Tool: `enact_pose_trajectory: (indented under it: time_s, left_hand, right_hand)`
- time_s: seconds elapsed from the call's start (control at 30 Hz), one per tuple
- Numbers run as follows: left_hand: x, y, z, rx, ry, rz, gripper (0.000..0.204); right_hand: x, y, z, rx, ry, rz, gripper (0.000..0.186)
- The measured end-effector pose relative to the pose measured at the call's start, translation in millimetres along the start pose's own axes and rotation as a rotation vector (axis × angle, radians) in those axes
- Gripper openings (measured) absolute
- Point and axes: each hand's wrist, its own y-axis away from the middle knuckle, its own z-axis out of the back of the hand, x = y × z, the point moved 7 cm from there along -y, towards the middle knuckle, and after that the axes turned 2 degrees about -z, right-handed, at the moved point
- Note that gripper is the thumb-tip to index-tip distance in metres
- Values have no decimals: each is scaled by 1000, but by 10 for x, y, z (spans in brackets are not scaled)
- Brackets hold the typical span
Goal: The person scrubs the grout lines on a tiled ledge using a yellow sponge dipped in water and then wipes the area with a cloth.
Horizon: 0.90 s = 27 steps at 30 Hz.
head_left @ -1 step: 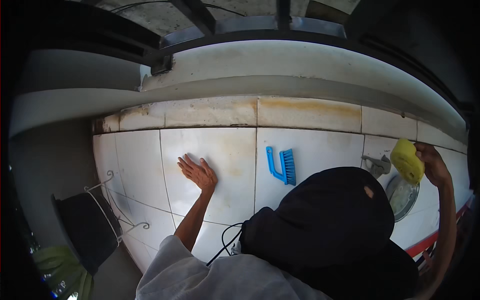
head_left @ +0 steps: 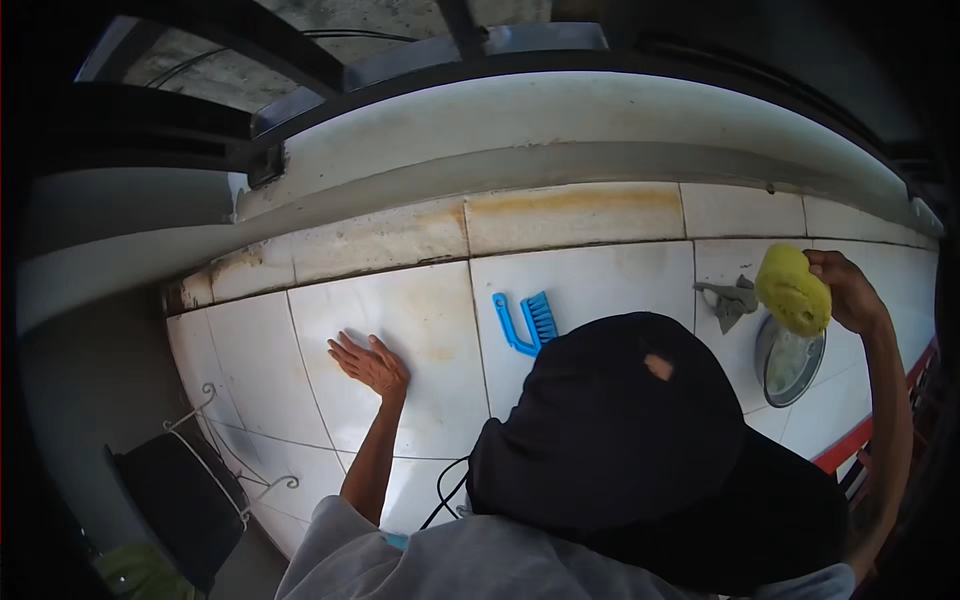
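Nearest us, on the near side of the blue brush (head_left: 525,325): our grey shirt (head_left: 450,560) & a black garment (head_left: 620,420) w/ a small hole. Well L of the brush, a black pot (head_left: 180,505). Our L hand (head_left: 372,370) lies palm down on the white tiles (head_left: 425,300), also L of the brush, fingers spread, grip open.

R of the brush, a grey bowl (head_left: 764,365) w/ pale, cloudy contents. Our R hand (head_left: 848,290) is closed on the R end of the yellow sponge (head_left: 790,285), likewise R of the brush, overlapping the bowl in view; can't tell if they touch. Sponge looks thick, rounded, bright, w/ a dark spot toward its lower end. Any print on it or the brush: too small to tell. Crumpled grey cloth (head_left: 738,302) sits btwn brush & sponge.

Beyond the brush: a ledge (head_left: 590,205) w/ yellow-brown stains, then dark metal bars (head_left: 285,45).
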Motion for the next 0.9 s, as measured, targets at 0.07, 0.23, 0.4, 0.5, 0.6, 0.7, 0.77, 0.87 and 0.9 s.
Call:
enact_pose_trajectory:
  time_s: [0.07, 0.23, 0.4, 0.5, 0.6, 0.7, 0.77, 0.87, 0.9]
  left_hand:
    - [785, -97, -136, 29, -87, -172, 67]
    - [377, -19, -513, -8, -97, -156, 67]
    - [800, -191, -468, -229, -297, -64, 69]
    - [1041, -241, -429, -318, -368, -90, 68]
    - [924, -267, -357, -366, -458, -271, 68]
    - [852, -356, -313, -373, -446, -233, 68]
    - [833, -252, -491, -342, -424, -197, 68]
    - [797, -259, -339, -369, -419, -125, 68]
    - [826, -230, -314, -373, -419, -99, 68]
  right_hand:
    - [-267, 73, 308, -101, -107, 3, 60]
    - [-1237, 843, 1099, -285, -289, 200, 57]
    - [-2418, 1304, 1522, -667, -600, 317, 41]
    - [-3014, 1332, 1586, -887, -523, 155, 46]
    - [-3116, 1244, 1538, -887, -469, 136, 50]
    - [-3179, 1170, 1520, -915, -300, 85, 60]
    - [-3004, 1222, 1409, -866, 208, -235, 64]
    - [-2707, 1255, 1641, -1043, 520, -196, 61]
    - [-2499, 1333, 1706, -1216, 601, -120, 58]
